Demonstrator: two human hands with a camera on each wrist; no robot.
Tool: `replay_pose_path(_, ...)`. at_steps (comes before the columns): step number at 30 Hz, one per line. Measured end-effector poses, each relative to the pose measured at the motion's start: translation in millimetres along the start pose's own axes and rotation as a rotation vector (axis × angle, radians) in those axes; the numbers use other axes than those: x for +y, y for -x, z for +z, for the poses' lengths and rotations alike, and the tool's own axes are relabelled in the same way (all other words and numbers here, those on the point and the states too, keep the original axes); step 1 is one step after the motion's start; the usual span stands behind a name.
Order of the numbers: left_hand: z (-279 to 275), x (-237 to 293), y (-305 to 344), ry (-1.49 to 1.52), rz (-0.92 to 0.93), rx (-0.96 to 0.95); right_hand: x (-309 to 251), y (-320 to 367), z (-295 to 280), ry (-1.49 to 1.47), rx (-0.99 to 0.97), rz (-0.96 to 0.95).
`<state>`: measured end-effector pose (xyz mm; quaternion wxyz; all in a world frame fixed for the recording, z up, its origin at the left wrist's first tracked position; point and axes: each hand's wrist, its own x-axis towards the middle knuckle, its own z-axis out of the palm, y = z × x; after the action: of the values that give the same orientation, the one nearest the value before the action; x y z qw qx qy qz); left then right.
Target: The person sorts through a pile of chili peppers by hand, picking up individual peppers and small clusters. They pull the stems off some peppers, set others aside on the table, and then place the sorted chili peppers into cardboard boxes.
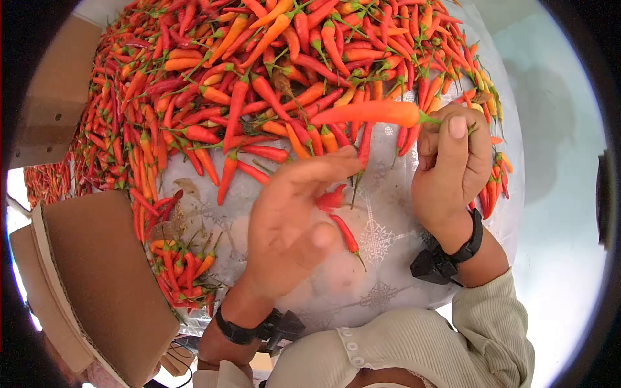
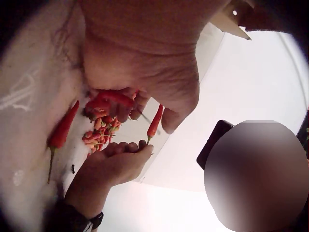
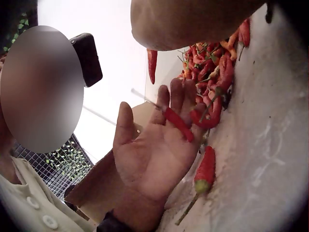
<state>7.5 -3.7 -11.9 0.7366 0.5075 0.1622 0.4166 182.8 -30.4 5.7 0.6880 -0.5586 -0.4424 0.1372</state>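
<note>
My right hand [image 1: 453, 168] pinches an orange-red chili [image 1: 372, 114] by its green stem, the pod pointing left toward the other hand. My left hand [image 1: 284, 220] is held palm inward over the cloth, its fingers extended. Across those fingers lies a red chili [image 3: 178, 124], plain in the right wrist view. Below the left fingers a single red chili [image 1: 346, 234] rests on the patterned cloth [image 1: 388, 252]. Just beyond both hands spreads a large heap of red and orange chilies [image 1: 213, 84].
A small pile of chilies [image 1: 184, 271] sits at the left, beside an open cardboard box [image 1: 103, 278]. Another brown carton [image 1: 55, 84] stands at the far left. More chilies [image 1: 495, 187] hang over the cloth's right side near a pale wall [image 1: 550, 149].
</note>
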Motion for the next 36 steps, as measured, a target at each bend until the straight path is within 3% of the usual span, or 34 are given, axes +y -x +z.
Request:
replay_pose_path(3, 1, 2, 11, -0.03, 0.049, 0.19, 6, -2, -3, 0.026, -0.083, -0.133)
replay_pose_path(6, 10, 10, 11, -0.248, 0.088, 0.435, 12, -1, -16, 0.025, -0.195, -0.198)
replay_pose_path(8, 6, 3, 5, -0.44, 0.305, 0.417, 8, -3, -14, 0.073, -0.294, -0.304)
replay_pose_path(12, 5, 6, 0, -0.789, 0.208, 0.229, -1, -7, -9, 0.105, -0.523, -0.37)
replay_pose_path(14, 5, 3, 6, -0.725, 0.064, 0.125, -4, -6, -10, 0.109, -0.582, -0.3)
replay_pose_path(17, 3, 5, 7, -0.777, 0.159, 0.182, -10, -8, -8, 0.117, -0.528, -0.169)
replay_pose_path(20, -3, 5, 13, -0.699, 0.049, 0.306, -2, -2, 1, 0.181, -0.388, -0.154)
replay_pose_path(23, 1, 5, 11, -0.465, 0.03, 0.466, 2, -6, 0, 0.372, -0.476, -0.202)
replay_pose_path(26, 3, 3, 8, -0.433, 0.13, 0.527, -3, -12, -3, 0.553, -0.594, -0.276)
replay_pose_path(29, 2, 5, 8, -0.335, 0.109, 0.521, 2, -15, 11, 0.612, -0.547, -0.367)
replay_pose_path(34, 1, 5, 10, -0.431, 0.01, 0.622, -2, -24, 33, 0.666, -0.504, -0.422)
replay_pose_path(36, 4, 4, 9, -0.42, -0.005, 0.63, -2, -25, 41, 0.83, -0.512, -0.459)
